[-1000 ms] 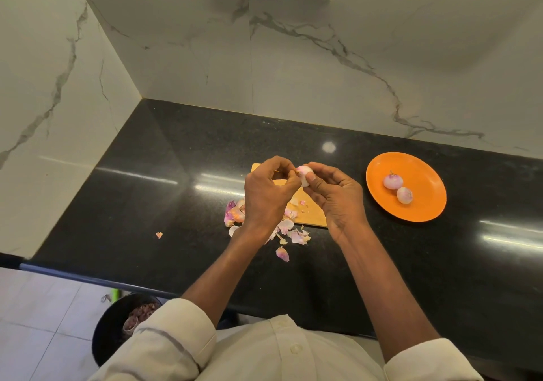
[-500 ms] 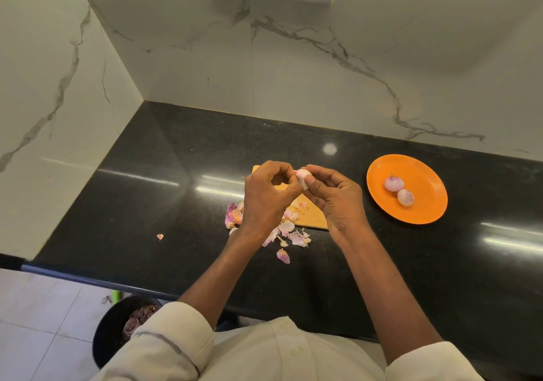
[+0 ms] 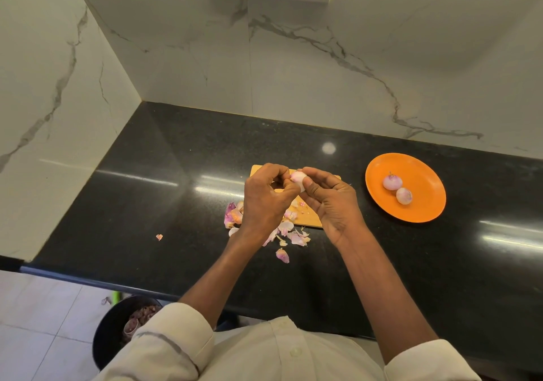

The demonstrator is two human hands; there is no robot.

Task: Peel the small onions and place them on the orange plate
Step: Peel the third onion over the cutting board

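Centrally, the right hand (image 3: 332, 204) pinches the small onion (image 3: 298, 178) above the cutting board (image 3: 311, 219), so skins fall there; the left hand (image 3: 264, 198) fingertips pinch its skin. Two peeled onions (image 3: 397, 187) rest on the orange plate (image 3: 423, 204), right of centre.

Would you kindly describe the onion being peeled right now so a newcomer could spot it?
On the black counter, find the wooden board left of the orange plate. Above it, the left hand and right hand pinch a small onion between them. Unlike the plate's two onions, it is held in the air.
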